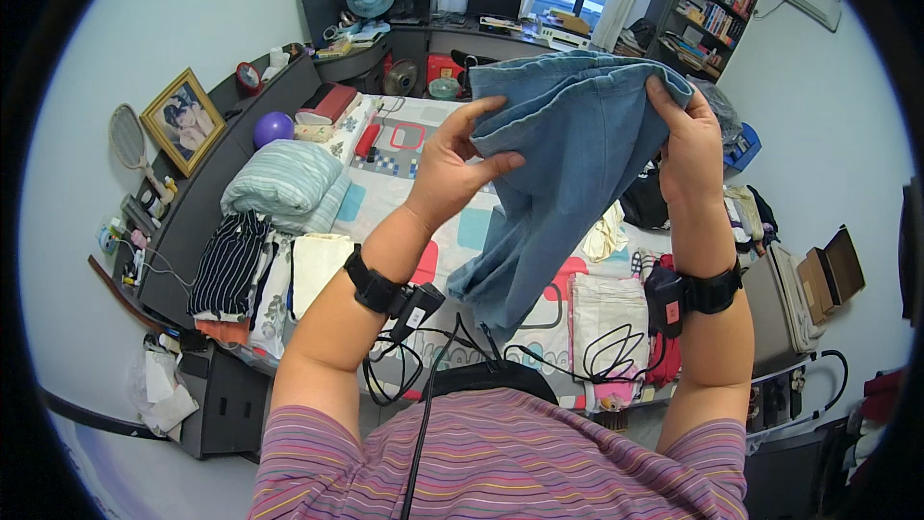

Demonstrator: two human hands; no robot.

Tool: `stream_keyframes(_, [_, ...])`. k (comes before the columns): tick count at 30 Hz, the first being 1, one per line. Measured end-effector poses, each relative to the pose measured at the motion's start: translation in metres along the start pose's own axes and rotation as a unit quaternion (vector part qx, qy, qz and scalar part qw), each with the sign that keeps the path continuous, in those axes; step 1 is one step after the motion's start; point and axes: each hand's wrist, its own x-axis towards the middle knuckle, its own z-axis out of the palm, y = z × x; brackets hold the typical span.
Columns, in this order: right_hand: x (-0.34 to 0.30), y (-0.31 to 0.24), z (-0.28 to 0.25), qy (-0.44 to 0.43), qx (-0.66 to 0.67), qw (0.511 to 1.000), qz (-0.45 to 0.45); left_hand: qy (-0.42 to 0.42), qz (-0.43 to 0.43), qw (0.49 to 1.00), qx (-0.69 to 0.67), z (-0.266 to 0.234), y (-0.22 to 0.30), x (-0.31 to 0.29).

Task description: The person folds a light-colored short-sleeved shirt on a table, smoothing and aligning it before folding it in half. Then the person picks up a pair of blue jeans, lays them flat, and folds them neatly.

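Observation:
A pair of light blue jeans hangs in front of me, raised above the bed, its lower end trailing down toward my waist. My right hand pinches the upper right corner, thumb on the near side. At the upper left edge, my left hand curls around the cloth with its thumb in front; some of its fingers are hidden. Black straps with small devices circle both forearms, and black cables run between them and my waist.
The bed bears a folded pale quilt, striped dark clothes and a cream folded cloth on the left. Folded light clothes lie on the right. A purple ball and framed picture stand by the headboard.

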Motion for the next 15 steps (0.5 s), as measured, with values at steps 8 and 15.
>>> stream_keyframes(8, [-0.003, 0.001, -0.001, -0.002, 0.012, 1.000, -0.001, -0.029, -0.135, 0.990, -0.037, -0.010, 0.004, 0.003])
stream_keyframes(15, [0.031, -0.010, -0.024, -0.020, -0.135, 0.985, -0.107, 0.000, -0.019, 0.954, 0.300, -0.020, 0.066, 0.080])
